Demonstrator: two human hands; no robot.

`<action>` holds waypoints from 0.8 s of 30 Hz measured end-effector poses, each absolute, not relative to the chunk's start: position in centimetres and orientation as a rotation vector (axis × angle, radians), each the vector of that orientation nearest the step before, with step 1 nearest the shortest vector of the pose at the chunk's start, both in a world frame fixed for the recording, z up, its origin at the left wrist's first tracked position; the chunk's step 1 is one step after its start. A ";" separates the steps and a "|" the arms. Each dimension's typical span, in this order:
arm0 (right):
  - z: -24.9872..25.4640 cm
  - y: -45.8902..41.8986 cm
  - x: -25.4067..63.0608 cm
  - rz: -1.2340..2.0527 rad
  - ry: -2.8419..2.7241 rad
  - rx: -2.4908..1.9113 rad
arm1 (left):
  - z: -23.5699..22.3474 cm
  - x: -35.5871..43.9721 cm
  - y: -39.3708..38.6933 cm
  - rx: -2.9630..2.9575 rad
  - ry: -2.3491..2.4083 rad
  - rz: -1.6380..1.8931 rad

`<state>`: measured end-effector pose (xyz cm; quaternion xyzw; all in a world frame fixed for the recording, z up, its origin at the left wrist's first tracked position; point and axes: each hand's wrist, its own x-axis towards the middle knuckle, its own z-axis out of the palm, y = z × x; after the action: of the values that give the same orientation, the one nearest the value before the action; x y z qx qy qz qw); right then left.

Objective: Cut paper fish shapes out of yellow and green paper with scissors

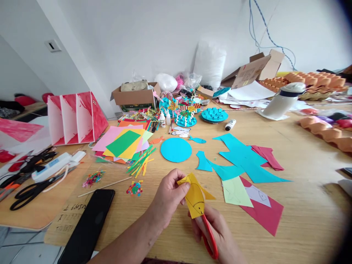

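Between thumb and fingers, my left hand (172,189) pinches the top of a yellow paper piece (194,196) with a fish drawn on it in dark line. My right hand (216,227) is closed round red-handled scissors (210,236), whose blades are hidden behind the paper. A yellow flap sticks out to the right of the drawn fish. Beyond my hands lie a blue paper circle (176,149), a blue paper fish (197,140) and an orange paper fish (157,140).
Blue offcuts (244,157) and red paper (271,216) lie right. Coloured sheets (123,141), paper strips (141,161), a black phone (88,223) and black scissors (35,192) are left. Glue bottles (162,119), a white marker-like bottle (230,124) and a cardboard box (134,96) stand farther back.
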<state>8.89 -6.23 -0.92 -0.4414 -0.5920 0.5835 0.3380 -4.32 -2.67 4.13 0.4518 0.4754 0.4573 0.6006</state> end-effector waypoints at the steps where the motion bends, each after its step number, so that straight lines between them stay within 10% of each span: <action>1: -1.0 -6.2 8.9 1.529 -1.540 -1.144 | 4.1 -4.3 -2.7 1.052 1.108 1.065; 24: -1.3 -6.6 8.8 1.602 -1.452 -1.086 | 3.7 -4.6 -2.9 1.164 1.142 0.988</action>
<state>8.84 -6.55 -1.34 -0.4199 -0.5616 0.6193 0.3532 -4.63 -2.86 3.72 0.4978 0.4883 0.4226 0.5789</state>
